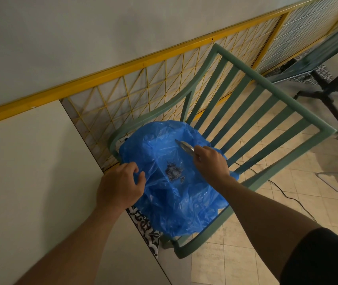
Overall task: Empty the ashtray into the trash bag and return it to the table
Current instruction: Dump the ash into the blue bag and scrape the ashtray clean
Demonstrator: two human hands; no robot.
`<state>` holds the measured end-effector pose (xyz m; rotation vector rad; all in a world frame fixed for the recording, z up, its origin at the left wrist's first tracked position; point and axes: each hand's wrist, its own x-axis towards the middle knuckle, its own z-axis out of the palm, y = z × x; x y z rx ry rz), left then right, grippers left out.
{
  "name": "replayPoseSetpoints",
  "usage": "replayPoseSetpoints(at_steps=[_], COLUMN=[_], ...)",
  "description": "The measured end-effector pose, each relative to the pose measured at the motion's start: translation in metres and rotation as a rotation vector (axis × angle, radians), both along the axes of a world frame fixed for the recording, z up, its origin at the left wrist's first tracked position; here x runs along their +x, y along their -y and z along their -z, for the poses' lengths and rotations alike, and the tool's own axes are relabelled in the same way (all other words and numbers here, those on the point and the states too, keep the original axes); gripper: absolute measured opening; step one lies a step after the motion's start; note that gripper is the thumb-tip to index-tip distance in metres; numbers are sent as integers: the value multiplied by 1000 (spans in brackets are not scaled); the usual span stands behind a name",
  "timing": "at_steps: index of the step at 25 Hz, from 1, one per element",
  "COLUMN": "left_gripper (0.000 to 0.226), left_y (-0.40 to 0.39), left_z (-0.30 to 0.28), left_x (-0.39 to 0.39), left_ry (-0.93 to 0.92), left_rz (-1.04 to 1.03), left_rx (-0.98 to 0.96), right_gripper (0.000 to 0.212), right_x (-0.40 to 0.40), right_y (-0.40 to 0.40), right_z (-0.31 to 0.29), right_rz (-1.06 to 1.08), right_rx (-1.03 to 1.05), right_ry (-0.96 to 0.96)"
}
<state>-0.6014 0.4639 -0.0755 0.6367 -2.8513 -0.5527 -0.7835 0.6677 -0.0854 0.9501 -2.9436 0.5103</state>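
A blue trash bag [176,182] lies spread open on the seat of a green slatted chair [267,112]. A dark patch of ash [174,171] sits in the middle of the bag. My left hand [120,186] grips the bag's near left edge beside the table. My right hand [211,163] is over the bag's right side, closed on a thin metal ashtray [184,147] seen nearly edge-on and tilted over the bag. The pale table [30,182] fills the left of the view.
A yellow wire-grid fence [143,89] runs behind the chair along a pale wall. Patterned floor tile shows under the table edge. A black cable [287,194] crosses the beige tiled floor. Another table with a black pedestal base [328,93] stands at the far right.
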Motion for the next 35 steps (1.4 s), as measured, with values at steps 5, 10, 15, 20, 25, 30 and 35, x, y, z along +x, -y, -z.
replayPoseSetpoints(at_steps=[5,10,15,20,25,30,35], left_gripper=[25,24,24,24,25,24,24], left_y=[0,-1,0,0,-1,-1,-1], left_z=[-1,-1,-1,0,-1,-1,-2], left_x=[0,0,0,1,0,0,0], left_ry=[4,-2,-6,-6,-4,-2,-3], left_rz=[-3,-8,-5,-5,-9,-14,-13], left_rx=[0,2,0,-10,-2,11,11], right_gripper=[17,13,12,17,12,16,13], right_x=[-7,-16,-16,-10,-6,-5,-5], right_y=[3,-1,-6,-4,3,4,4], right_z=[2,6,9,-1,-10,-5,-8], right_rz=[382,650,694,322,-50,-58,-56], right_rx=[-368,-668,-695,-382,-45,89,28], right_ry=[318,579,601,232,-136,-113,-129])
